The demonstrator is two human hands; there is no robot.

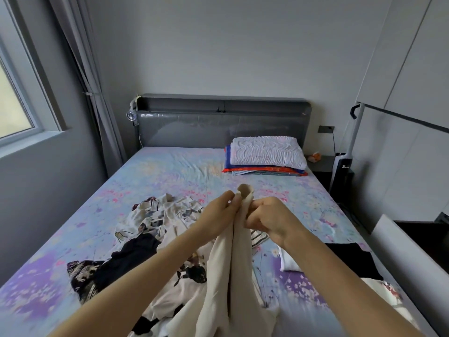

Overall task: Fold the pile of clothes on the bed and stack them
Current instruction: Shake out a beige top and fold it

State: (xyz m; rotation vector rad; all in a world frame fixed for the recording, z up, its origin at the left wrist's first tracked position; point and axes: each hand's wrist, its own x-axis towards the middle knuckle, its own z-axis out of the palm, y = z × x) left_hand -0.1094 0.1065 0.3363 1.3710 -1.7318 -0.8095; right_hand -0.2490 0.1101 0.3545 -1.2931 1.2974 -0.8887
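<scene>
A cream garment is held up over the near half of the bed. Its top end bunches into a small roll between the two hands, and the rest hangs toward the camera in two long folds. The left hand reaches in from the lower left with the forearm stretched out, and its fingertips pinch the cloth just below the roll. The right hand comes in from the lower right, back of the hand up and fingers curled tight into the same bunch of fabric. The hands sit close together, almost touching, both gripping the garment.

Under and to the left of the hanging cloth lies the pile of clothes, unfolded. It is a tangle of cream fabric with dark prints and a black piece. A striped edge shows just beneath the right wrist.

To the right, near the bed's edge, a folded black item lies flat, with a small folded white piece beside it.

The sheet is pale blue and purple with flowers. At the head of the bed a white pillow rests on folded blankets, against a grey headboard. A grey curtain and a window stand at the left.
</scene>
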